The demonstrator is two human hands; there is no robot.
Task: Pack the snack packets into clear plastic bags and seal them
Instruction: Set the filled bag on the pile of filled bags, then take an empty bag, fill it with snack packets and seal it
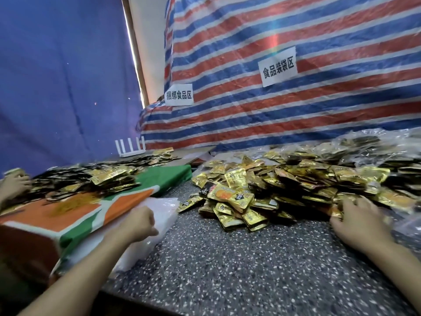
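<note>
A big heap of gold and black snack packets [284, 179] covers the speckled grey table [227, 258] from the centre to the right. My right hand [357, 221] lies at the heap's near right edge, fingers spread onto the packets. My left hand [139, 223] sits with curled fingers on a stack of clear plastic bags [164, 208] at the left, seeming to pinch the top one. Whether it holds a bag is blurred.
An orange, green and white box [68, 215] stands at the left with more packets [107, 177] on top. Another person's hand [13, 183] reaches in at the far left. Filled clear bags [387, 151] lie far right. A striped tarp [273, 99] hangs behind.
</note>
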